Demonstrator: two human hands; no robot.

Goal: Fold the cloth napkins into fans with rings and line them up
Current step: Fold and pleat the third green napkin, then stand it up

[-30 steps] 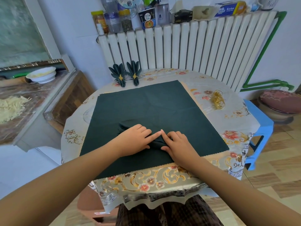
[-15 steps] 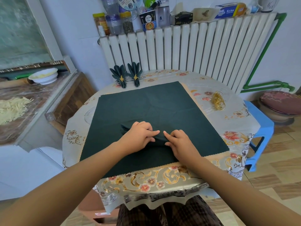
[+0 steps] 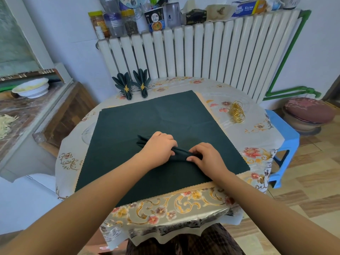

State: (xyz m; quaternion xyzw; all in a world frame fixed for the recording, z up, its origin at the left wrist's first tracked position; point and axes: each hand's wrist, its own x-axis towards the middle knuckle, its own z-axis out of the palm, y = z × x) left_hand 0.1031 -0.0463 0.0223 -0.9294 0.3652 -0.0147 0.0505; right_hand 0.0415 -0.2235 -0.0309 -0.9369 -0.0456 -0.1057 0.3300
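The pleated napkin [image 3: 181,152], earlier pressed flat, is now gathered and gripped by both hands [image 3: 184,151], ready for a ring [image 3: 237,112].

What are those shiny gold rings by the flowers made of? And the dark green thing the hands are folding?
The pile of thin gold rings looks like metal wire with a polished finish: it glints. The dark green pleated napkin looks like woven cloth, matte and soft: it creases and bunches under the left hand and right hand.
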